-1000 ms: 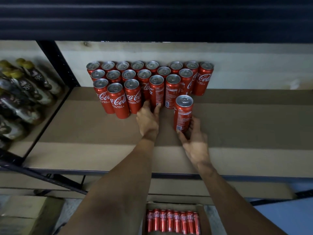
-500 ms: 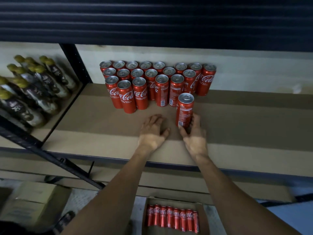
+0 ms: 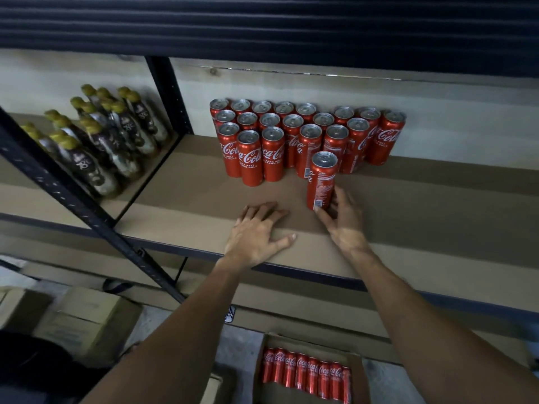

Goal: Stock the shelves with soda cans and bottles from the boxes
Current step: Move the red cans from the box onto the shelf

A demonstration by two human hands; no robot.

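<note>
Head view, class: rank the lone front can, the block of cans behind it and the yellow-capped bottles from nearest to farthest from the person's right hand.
1. Lone can: in the right hand's fingers.
2. Block of cans: just behind, mid-shelf.
3. Yellow-capped bottles: far left, past the upright.

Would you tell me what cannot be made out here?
Head view:
- box: cut by the bottom edge; can count unknown.
- rear cans: bodies hidden by front rows.
- bottles: labels too dark and blurred.
- front can: lower right side covered by the right hand.
</note>
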